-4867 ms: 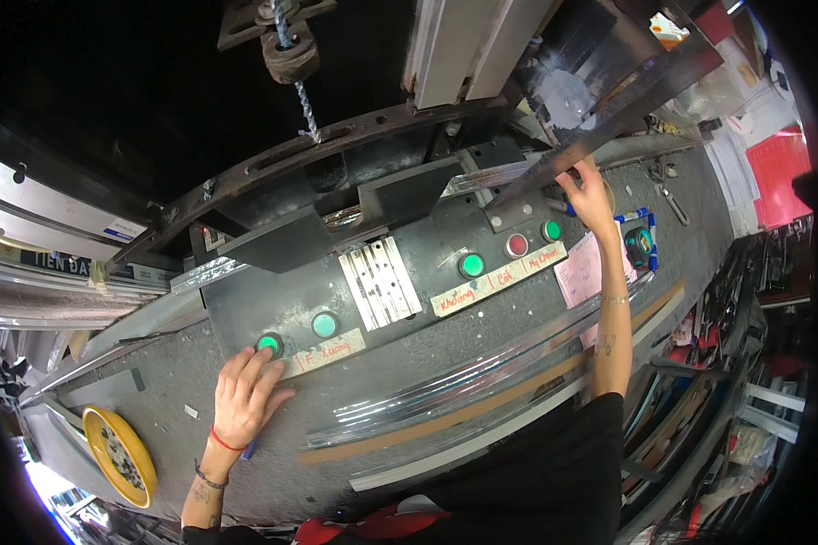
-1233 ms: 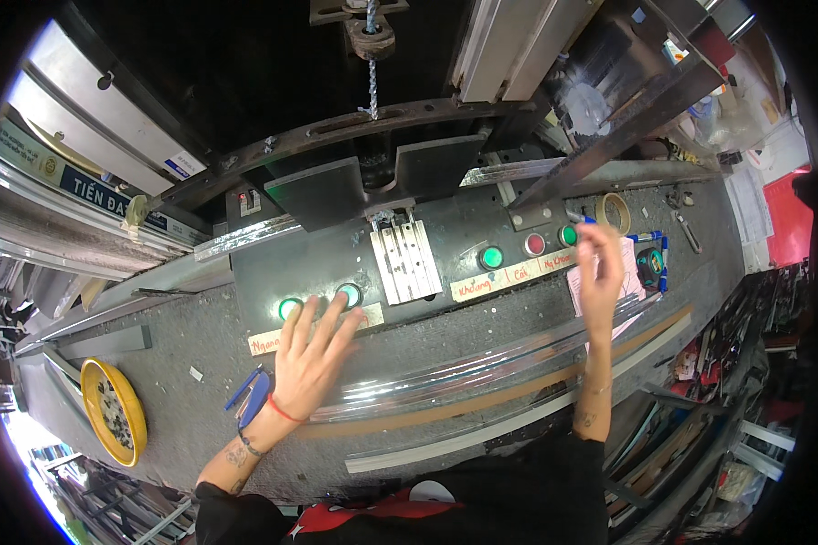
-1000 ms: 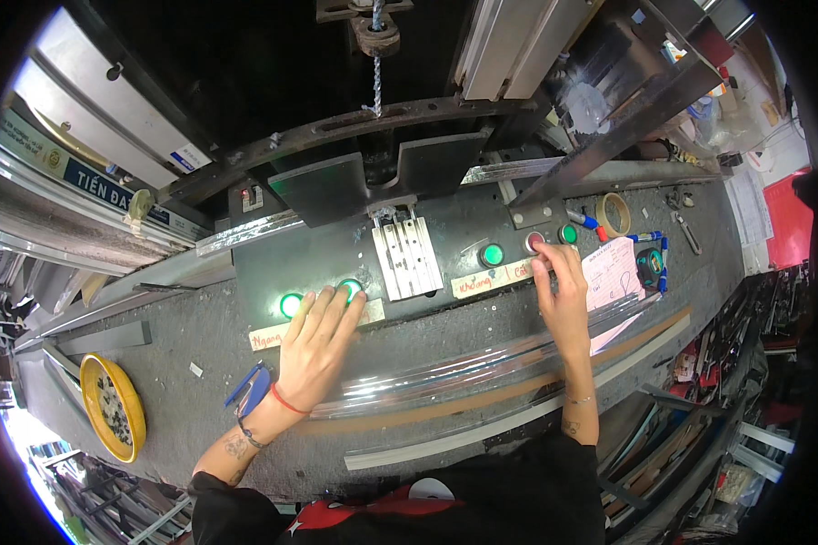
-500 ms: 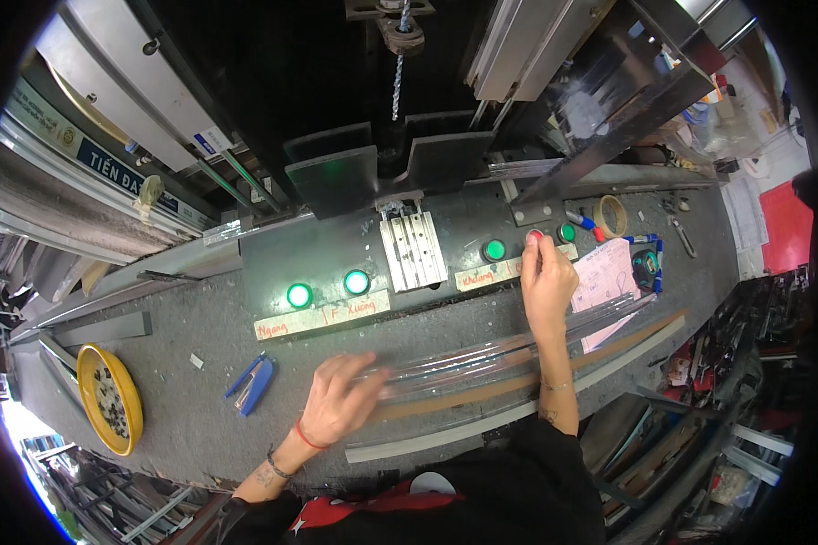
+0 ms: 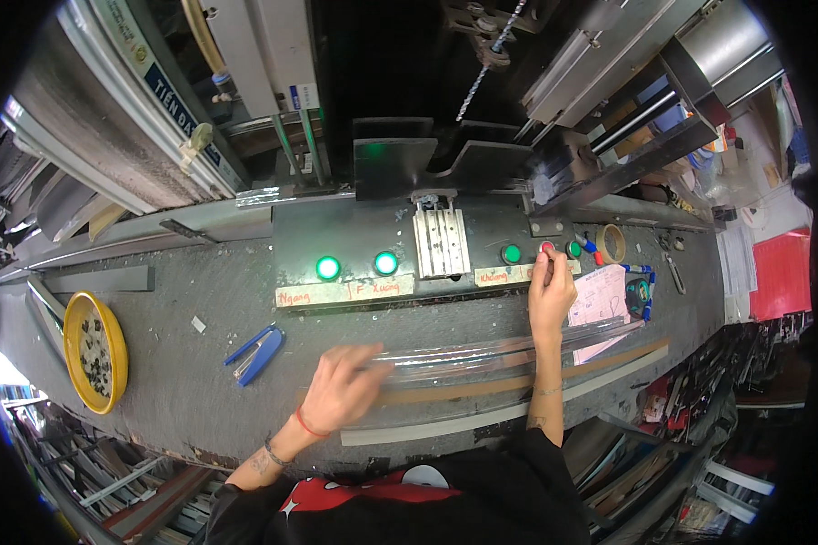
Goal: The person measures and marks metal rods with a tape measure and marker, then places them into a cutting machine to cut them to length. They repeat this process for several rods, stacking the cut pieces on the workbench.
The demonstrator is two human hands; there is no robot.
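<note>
The yellow bowl (image 5: 121, 359) sits near the left edge of the worktop (image 5: 173, 354), bare surface running between it and the stapler (image 5: 262, 352). The left hand (image 5: 341, 386), a second ago on the right-hand white button (image 5: 386, 263), has left it, blurred near the strips (image 5: 463, 359); its grip cannot be told. The right hand (image 5: 552, 300), fingers drawn together, stays at the red button (image 5: 546, 246).

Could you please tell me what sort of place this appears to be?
Probably a fabrication workshop: a machine panel with green and red push buttons, long strips on a grey workbench, and a yellow bowl holding small scraps.
</note>
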